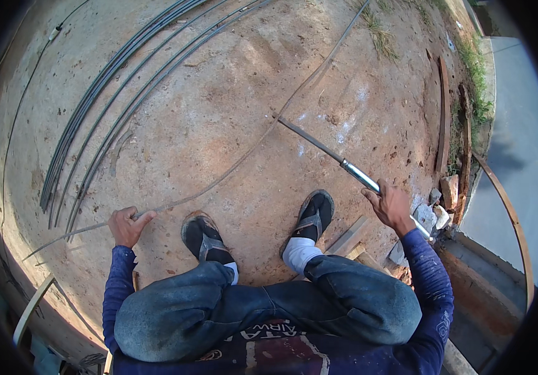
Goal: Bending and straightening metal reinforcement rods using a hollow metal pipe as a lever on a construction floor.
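Note:
My left hand (pixel 130 226) is closed on a long, thin, bent rusty rod (pixel 233 169) that runs diagonally from the lower left to the top of the view. My right hand (pixel 389 207) grips a long metal bar (pixel 309 140) with a thick silver tube (pixel 360 175) on its near part. The bar's far end meets the rusty rod near the middle of the upper ground; whether it is hooked onto it is too small to tell. I sit with both sandalled feet on the dirty concrete ground (pixel 238 112).
Several long dark rods (pixel 100 100) lie at the upper left, a thin cable (pixel 22 106) beyond them. Planks (pixel 442 119), broken rubble (pixel 425 219), grass (pixel 472 75) and a grey raised edge (pixel 500 112) are on the right. Wood offcuts (pixel 350 240) lie beside my right foot.

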`<state>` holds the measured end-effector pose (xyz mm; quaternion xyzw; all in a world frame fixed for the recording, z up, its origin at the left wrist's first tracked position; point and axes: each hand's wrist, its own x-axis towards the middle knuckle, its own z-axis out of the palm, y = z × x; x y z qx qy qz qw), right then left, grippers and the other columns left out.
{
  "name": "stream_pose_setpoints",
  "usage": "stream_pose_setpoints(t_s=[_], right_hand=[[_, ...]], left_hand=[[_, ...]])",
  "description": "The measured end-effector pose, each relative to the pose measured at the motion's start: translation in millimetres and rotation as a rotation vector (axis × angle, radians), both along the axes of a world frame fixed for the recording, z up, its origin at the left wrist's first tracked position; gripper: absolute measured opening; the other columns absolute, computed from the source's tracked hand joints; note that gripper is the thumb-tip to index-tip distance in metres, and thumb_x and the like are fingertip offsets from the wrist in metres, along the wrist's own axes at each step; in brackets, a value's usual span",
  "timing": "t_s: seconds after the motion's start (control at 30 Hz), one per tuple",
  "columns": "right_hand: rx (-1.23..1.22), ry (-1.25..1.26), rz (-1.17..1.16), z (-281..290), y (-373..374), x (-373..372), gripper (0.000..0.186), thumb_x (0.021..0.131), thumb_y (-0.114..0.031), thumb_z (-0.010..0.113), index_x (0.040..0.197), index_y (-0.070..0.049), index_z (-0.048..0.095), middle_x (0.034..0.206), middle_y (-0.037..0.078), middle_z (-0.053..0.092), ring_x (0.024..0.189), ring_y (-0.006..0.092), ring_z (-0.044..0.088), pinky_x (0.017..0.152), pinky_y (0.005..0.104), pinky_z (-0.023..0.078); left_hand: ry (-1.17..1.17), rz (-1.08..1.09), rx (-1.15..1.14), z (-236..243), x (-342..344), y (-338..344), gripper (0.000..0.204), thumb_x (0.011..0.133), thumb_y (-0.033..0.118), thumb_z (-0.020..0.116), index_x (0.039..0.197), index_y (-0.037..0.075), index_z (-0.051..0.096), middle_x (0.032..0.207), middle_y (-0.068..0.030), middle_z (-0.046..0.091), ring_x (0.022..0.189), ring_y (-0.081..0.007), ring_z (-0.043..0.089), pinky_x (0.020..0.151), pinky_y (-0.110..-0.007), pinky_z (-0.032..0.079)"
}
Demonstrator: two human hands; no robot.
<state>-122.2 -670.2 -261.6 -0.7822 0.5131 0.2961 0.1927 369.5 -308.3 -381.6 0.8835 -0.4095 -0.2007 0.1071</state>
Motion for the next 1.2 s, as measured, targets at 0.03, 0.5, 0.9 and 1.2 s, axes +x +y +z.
stream_pose_setpoints(t_s=[0.03, 0.5, 0.9, 1.2], right_hand=[[-0.234, 0.111, 0.092, 15, 10, 8, 0.055, 0.087, -0.058, 0.058, 0.088, -0.003, 0.060, 0.073, 0.021, 0.064, 0.071, 0.0378, 0.065, 0.061, 0.0468, 0.049], [-0.459, 0.011, 0.144, 39, -9, -11, 0.027, 0.081, -0.033, 0.070, 0.080, -0.009, 0.059, 0.064, 0.014, 0.061, 0.063, 0.0353, 0.063, 0.058, 0.0450, 0.047], [-0.773, 0.161, 0.343, 86, -33, -4, 0.017, 0.080, -0.023, 0.068, 0.083, -0.010, 0.057, 0.067, 0.011, 0.059, 0.064, 0.0315, 0.062, 0.063, 0.0420, 0.047], [-0.161, 0.083, -0.037, 100, 28, 3, 0.033, 0.082, -0.039, 0.070, 0.082, -0.006, 0.065, 0.067, 0.018, 0.061, 0.064, 0.0383, 0.061, 0.060, 0.0466, 0.046]], left_hand=[[-0.001, -0.014, -0.017, 8, -1, 1, 0.075, 0.066, 0.068, 0.074, 0.049, 0.007, 0.034, 0.044, -0.0053, 0.028, 0.043, -0.0206, 0.029, 0.047, -0.038, 0.028], [0.006, -0.045, -0.051, 21, -13, -1, 0.075, 0.067, 0.067, 0.074, 0.048, 0.007, 0.032, 0.043, -0.0065, 0.028, 0.043, -0.0210, 0.028, 0.046, -0.038, 0.025], [0.038, 0.007, -0.096, 31, -25, -9, 0.075, 0.067, 0.063, 0.076, 0.050, 0.006, 0.032, 0.045, -0.0060, 0.026, 0.044, -0.0198, 0.027, 0.046, -0.038, 0.025], [-0.010, -0.058, -0.245, 35, -22, -18, 0.074, 0.068, 0.063, 0.076, 0.048, 0.007, 0.033, 0.044, -0.0058, 0.028, 0.042, -0.0213, 0.030, 0.045, -0.037, 0.025]])
